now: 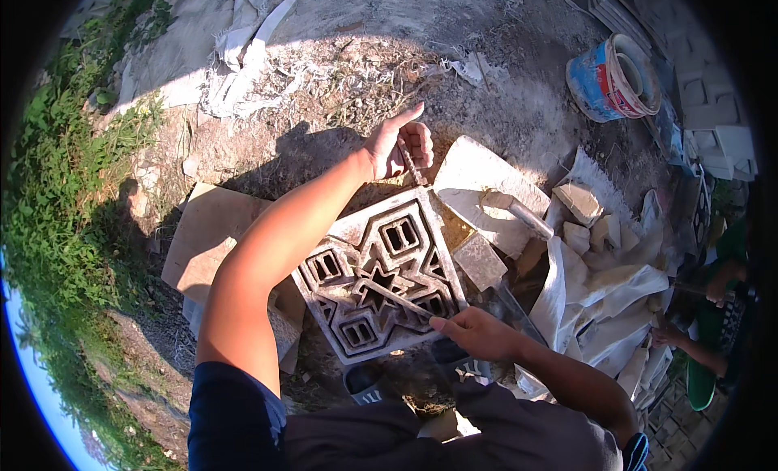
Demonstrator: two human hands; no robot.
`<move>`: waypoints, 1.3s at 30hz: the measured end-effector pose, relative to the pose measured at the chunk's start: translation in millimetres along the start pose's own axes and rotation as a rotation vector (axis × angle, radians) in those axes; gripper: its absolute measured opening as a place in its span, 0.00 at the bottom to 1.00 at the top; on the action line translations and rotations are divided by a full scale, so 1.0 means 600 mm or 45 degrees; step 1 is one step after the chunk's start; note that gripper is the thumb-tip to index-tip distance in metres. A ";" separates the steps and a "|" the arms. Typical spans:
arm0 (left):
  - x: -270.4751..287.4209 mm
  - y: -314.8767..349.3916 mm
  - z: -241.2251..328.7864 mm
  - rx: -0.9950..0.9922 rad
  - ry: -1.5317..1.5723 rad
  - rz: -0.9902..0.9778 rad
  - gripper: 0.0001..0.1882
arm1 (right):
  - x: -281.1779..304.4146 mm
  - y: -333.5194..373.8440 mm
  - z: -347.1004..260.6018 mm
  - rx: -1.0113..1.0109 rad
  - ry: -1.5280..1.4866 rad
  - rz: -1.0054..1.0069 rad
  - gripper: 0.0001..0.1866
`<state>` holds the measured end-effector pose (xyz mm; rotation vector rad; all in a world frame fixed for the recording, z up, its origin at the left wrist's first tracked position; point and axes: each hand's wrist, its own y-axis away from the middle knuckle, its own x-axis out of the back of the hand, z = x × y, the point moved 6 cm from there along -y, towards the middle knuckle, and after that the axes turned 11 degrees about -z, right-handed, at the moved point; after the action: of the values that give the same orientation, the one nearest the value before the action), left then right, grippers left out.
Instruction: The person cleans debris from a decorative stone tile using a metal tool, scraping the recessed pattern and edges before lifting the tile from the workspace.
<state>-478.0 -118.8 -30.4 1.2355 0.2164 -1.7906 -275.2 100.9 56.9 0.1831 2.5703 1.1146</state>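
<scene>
A grey ventilation block (369, 329), patterned with a star and slotted squares, lies tilted in front of me. My left hand (397, 147) is above its far corner, fingers curled around a short rusty ridged bar (412, 164) and thumb stretched out. Low on the block's right side, my right hand (478, 333) pinches the end of a thin, flat strip-like tool (397, 297). That tool reaches across the star opening at the block's middle. Whether its tip touches the block I cannot tell.
Broken slabs (482, 179) lie beyond the block, with a pale cylinder (523, 216) among them. White sacking (600, 297) and rubble spread right. A blue-and-red bucket (612, 78) stands at far right. Another person's arm (701, 353) shows at the right edge. Green plants (65, 155) line the left.
</scene>
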 end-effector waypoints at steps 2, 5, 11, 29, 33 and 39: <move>0.001 0.006 0.001 0.000 0.004 -0.145 0.22 | 0.001 0.003 0.000 -0.037 -0.041 -0.021 0.34; 0.009 0.032 0.000 -0.049 -0.085 -0.411 0.20 | 0.001 -0.001 -0.008 0.015 -0.046 -0.016 0.39; 0.011 0.001 0.002 -0.246 -0.243 0.095 0.24 | 0.010 0.006 -0.018 0.028 0.031 -0.002 0.39; 0.009 0.008 0.032 -0.189 -0.944 0.783 0.22 | 0.004 0.000 -0.007 0.009 0.023 -0.024 0.40; -0.014 0.004 0.042 0.065 -1.211 0.976 0.26 | 0.005 0.001 -0.005 0.006 0.030 0.015 0.40; -0.009 -0.006 0.049 0.345 -1.434 0.747 0.23 | 0.006 0.001 -0.007 0.017 0.053 0.026 0.40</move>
<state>-499.3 -131.3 -13.2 0.2380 -0.9475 -1.7252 -280.0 99.1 59.0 0.1920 2.6189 1.1205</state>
